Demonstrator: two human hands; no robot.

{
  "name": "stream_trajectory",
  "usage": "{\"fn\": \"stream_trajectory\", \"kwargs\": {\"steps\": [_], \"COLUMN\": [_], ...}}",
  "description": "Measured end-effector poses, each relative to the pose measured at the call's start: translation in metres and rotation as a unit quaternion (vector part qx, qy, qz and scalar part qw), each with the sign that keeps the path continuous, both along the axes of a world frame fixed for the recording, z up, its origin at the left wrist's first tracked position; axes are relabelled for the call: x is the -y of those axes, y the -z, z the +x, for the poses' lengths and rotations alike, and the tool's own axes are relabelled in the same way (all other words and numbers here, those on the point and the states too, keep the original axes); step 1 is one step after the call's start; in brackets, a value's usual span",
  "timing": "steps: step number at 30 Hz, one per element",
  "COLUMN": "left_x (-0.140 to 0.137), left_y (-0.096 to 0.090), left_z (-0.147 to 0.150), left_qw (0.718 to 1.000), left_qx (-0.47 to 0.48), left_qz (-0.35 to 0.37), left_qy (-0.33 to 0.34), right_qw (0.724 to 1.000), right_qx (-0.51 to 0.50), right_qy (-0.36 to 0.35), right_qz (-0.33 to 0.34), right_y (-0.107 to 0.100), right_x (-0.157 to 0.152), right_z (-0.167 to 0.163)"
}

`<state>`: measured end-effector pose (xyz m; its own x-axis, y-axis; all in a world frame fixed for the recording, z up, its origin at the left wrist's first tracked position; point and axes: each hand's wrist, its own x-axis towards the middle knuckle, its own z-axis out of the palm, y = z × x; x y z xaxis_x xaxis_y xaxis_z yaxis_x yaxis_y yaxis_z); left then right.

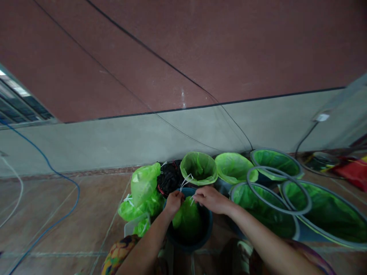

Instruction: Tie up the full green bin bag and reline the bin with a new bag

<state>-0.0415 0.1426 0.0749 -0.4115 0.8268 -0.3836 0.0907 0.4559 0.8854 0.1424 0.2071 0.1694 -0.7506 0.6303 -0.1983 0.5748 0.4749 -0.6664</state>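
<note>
A dark blue bucket (208,229) stands on the floor between my feet. Inside it sits a filled bright green bag (187,221), its neck gathered at the top. My left hand (174,203) is closed, pinching the white drawstring (185,182) above the left side of the bag; part of the string loops up past my fingers. On the other side, my right hand (212,199) is also closed at the bag's neck, with white string showing at the fingertips. The exact grip of the right fingers is partly hidden. The bag's underside is out of sight in the bucket.
Tied green bags (145,183) and a black bag (169,177) lie left of the bucket. Several bins with green liners (199,168) stand behind and right, a loose grey ring (308,198) across two. A blue hose (61,175) crosses the left floor; a wall (137,141) closes the back.
</note>
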Motion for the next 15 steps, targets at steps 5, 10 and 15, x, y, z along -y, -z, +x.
{"fn": "stream_trajectory", "kwargs": {"steps": [5,10,15], "left_x": [0.0,-0.002,0.0], "left_y": [0.0,0.002,-0.001], "left_z": [0.003,0.005,0.004], "left_qw": [1.0,1.0,0.999], "left_qx": [-0.004,-0.014,-0.028], "left_qz": [-0.006,-0.005,0.013], "left_qy": [0.003,0.01,0.024], "right_qw": [0.997,0.965,0.839], "right_qx": [-0.037,-0.199,-0.289], "right_qy": [0.06,0.077,0.203], "right_qz": [0.044,-0.152,-0.414], "right_y": [0.004,0.02,0.029], "right_x": [-0.007,0.004,0.023], "right_z": [0.003,-0.01,-0.026]}}
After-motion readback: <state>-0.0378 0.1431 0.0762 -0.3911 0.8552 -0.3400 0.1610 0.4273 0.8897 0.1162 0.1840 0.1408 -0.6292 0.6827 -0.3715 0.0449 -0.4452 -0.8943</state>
